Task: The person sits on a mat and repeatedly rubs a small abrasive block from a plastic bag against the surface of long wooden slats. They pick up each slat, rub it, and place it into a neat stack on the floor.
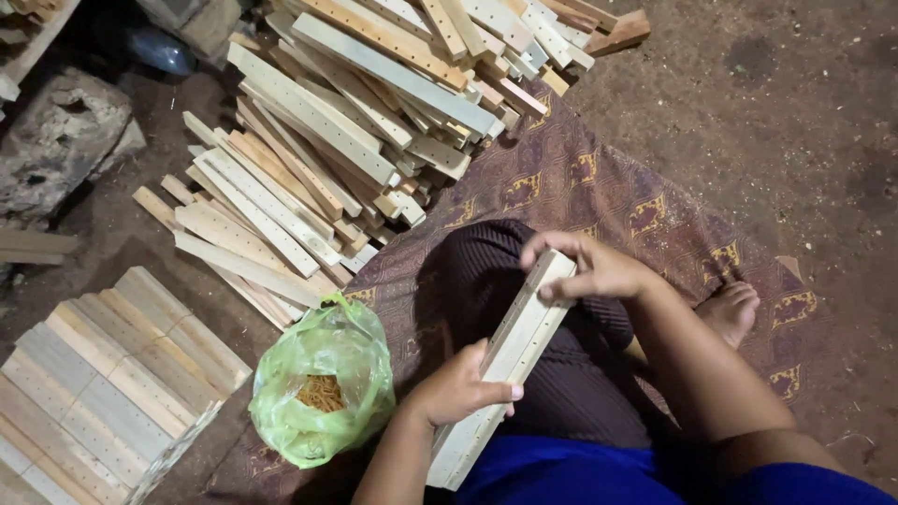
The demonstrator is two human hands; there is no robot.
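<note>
A pale wooden slat (510,351), long, flat and drilled with a row of small holes along its face, lies slantwise across the seated person's lap, its upper end toward the right and its lower end toward the body. The right hand (585,266) caps the upper end, fingers curled over the tip and thumb pressed against the side, so the wood is pinched between them. The left hand (458,388) clasps the slat near its middle from the left, thumb laid across the drilled face and fingers wrapped behind, out of view. The slat appears doubled, a second strip lying beneath the first; the edge is too dim to be sure. Just beside the left hand sits a crumpled green plastic bag (318,379), open at the top, holding thin yellowish sticks. Beneath the legs spreads a brown patterned cloth (599,178) with gold motifs. Beyond it lies a loose pile of similar slats (365,122); at lower left, a neat flat stack (103,374).
</note>
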